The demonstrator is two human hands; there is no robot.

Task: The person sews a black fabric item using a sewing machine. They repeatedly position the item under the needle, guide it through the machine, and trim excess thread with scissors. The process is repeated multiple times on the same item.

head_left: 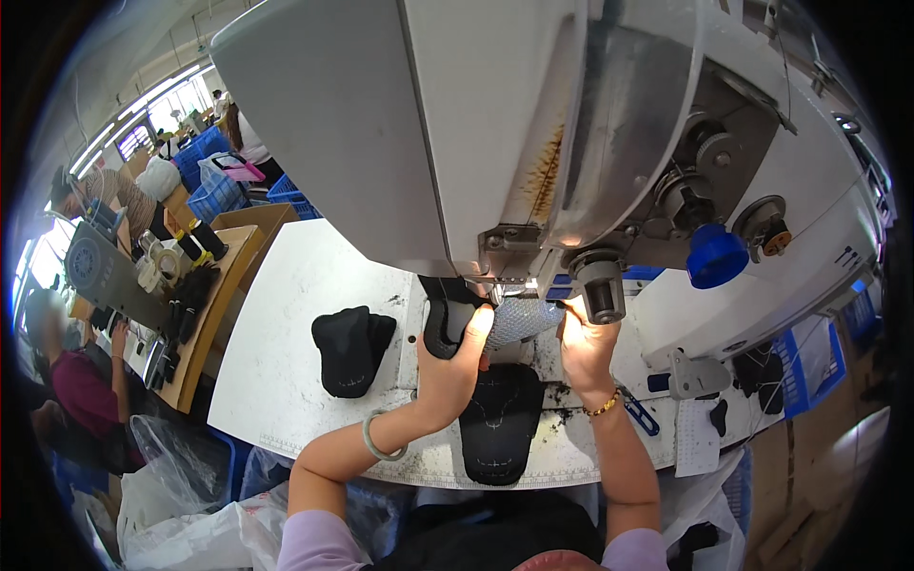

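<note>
From the head view, you are feeding a grey mesh shoe upper [519, 320] under the head of the big sewing machine [400, 124], right at the centre of the picture. Your left hand [455, 366] is clamping the black edge of the piece, thumb pressed on top; your right hand [586, 347] is gripping the mesh end at about three o'clock from it, fingers closed around the material below the machine's round post [600, 285]. By the look of it you are guiding the seam through — a judgement, since the needle itself is hidden. The next move is calling for both hands turning the piece evenly, fingers staying clear of the post.

A finished-looking black piece [500, 419] is lying at six o'clock on the white table [305, 295], and another black upper [350, 347] is sitting at nine o'clock, well apart.

Containers — blue crates [217, 195] are standing far off at ten o'clock; their contents are too small to tell. Clear plastic bags [181, 514] are bunching at seven o'clock.
</note>
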